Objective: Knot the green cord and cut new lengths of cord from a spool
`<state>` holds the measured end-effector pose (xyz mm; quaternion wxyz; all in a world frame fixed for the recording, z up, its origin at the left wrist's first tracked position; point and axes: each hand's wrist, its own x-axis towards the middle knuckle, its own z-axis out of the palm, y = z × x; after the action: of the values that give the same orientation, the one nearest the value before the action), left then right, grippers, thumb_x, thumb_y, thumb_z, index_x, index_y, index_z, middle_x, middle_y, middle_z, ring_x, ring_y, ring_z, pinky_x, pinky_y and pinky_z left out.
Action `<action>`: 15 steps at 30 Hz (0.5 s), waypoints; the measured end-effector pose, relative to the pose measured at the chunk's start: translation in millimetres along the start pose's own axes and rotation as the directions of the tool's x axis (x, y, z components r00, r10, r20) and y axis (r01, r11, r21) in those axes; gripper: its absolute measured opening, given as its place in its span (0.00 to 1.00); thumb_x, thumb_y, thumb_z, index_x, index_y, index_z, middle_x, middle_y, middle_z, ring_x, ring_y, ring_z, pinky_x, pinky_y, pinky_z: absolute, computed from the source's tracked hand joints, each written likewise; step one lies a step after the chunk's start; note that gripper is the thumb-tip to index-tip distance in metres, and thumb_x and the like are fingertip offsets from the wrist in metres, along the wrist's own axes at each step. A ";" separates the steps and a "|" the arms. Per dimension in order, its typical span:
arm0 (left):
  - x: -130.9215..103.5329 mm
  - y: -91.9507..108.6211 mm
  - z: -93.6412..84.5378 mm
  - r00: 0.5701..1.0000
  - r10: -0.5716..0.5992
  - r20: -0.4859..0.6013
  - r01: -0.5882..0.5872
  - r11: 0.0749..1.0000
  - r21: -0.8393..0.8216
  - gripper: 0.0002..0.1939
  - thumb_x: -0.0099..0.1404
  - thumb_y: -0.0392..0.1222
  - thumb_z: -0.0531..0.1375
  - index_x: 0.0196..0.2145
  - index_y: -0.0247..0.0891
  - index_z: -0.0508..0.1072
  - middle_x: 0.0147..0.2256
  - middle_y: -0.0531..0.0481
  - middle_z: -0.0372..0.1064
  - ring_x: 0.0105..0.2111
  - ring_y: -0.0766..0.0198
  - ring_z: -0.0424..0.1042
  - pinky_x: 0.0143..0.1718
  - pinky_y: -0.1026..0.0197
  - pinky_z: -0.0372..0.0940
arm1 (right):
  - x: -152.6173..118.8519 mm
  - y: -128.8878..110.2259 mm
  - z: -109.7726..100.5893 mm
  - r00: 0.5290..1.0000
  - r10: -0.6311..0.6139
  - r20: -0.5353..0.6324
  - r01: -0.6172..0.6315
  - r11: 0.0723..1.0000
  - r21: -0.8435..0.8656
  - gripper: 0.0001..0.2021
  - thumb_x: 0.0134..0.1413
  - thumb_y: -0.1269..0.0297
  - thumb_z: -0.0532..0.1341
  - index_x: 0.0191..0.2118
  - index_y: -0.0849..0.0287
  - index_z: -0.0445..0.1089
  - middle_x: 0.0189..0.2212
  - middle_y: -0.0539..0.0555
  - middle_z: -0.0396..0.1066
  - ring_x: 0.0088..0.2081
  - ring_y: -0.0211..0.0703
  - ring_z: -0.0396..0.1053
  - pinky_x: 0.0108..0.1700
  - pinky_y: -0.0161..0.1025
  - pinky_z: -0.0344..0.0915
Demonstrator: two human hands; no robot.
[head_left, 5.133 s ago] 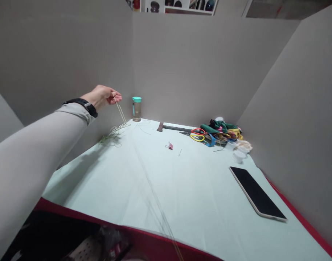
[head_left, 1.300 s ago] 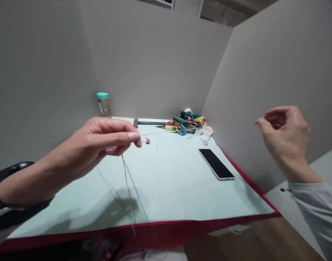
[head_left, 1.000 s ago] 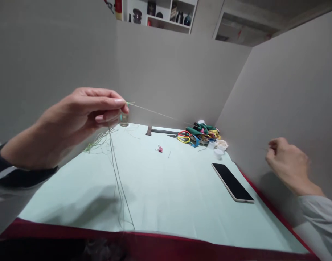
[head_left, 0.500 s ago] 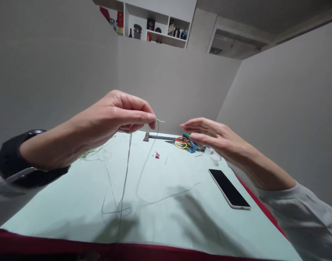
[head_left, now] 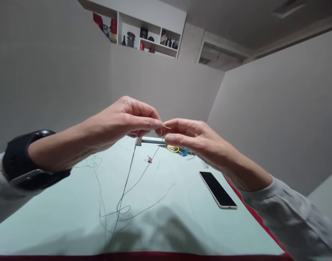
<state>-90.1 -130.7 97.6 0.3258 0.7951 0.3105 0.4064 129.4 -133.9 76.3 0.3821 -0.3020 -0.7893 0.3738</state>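
Note:
My left hand point(head_left: 130, 117), with a black watch point(head_left: 35, 159) on its wrist, pinches a thin greenish thread point(head_left: 167, 127) between thumb and fingertips. A short pale end of it sticks out to the right. From the pinch, strands hang down to the pale table cover, where they lie in loose loops. Close against these fingertips is my right hand point(head_left: 198, 137), thumb and index finger apart on either side of the thread end. It does not grip the thread. Behind and below the hands lies a small pink binder clip point(head_left: 150, 159).
On the pale table cover point(head_left: 81, 203) a phone point(head_left: 218, 190) lies at the right. At the back are a hammer-like tool point(head_left: 139, 141), scissors with a yellow handle point(head_left: 172, 149) and a blue item point(head_left: 184, 152). A needle-like sliver point(head_left: 158, 165) lies near the clip.
My right hand has moved left, up to the thread end at my left fingertips. My left hand has shifted slightly right, still pinching the thread. The view has turned a little.

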 end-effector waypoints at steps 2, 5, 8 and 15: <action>0.9 2.0 1.3 1.000 0.006 0.008 -0.006 1.000 0.002 0.09 0.63 0.36 0.63 0.26 0.34 0.81 0.19 0.53 0.63 0.21 0.72 0.57 0.21 0.70 0.52 | 1.0 -0.7 4.4 0.999 -0.037 0.028 0.036 0.998 0.051 0.09 0.57 0.58 0.71 0.34 0.59 0.77 0.32 0.47 0.74 0.34 0.33 0.67 0.38 0.34 0.64; 0.8 6.4 4.0 1.000 -0.004 -0.001 0.004 0.999 0.048 0.10 0.64 0.35 0.62 0.26 0.33 0.80 0.17 0.54 0.58 0.20 0.72 0.54 0.20 0.69 0.50 | 0.3 0.7 3.2 0.994 -0.102 -0.033 0.102 0.995 0.017 0.11 0.60 0.58 0.69 0.30 0.59 0.76 0.25 0.46 0.69 0.28 0.31 0.61 0.33 0.34 0.59; 0.8 7.7 4.3 1.000 -0.007 0.014 0.006 0.995 0.097 0.11 0.64 0.36 0.62 0.25 0.33 0.79 0.17 0.55 0.54 0.20 0.71 0.53 0.20 0.68 0.48 | -4.6 3.0 -14.3 0.982 -0.099 -0.163 0.089 0.994 -0.067 0.11 0.58 0.57 0.71 0.30 0.59 0.77 0.26 0.47 0.71 0.27 0.31 0.60 0.31 0.34 0.56; 1.1 -1.5 -2.4 0.998 -0.035 -0.055 0.039 0.996 0.079 0.08 0.60 0.39 0.65 0.25 0.35 0.79 0.20 0.50 0.63 0.21 0.68 0.57 0.22 0.65 0.51 | -29.7 39.6 -112.0 0.841 -0.030 -0.541 -0.064 0.986 -0.153 0.14 0.49 0.55 0.74 0.27 0.58 0.73 0.28 0.50 0.73 0.26 0.33 0.60 0.29 0.36 0.57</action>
<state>-92.0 -128.2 98.0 0.2929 0.7905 0.3498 0.4086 245.5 -94.9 80.5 0.5596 -0.4327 -0.6748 0.2103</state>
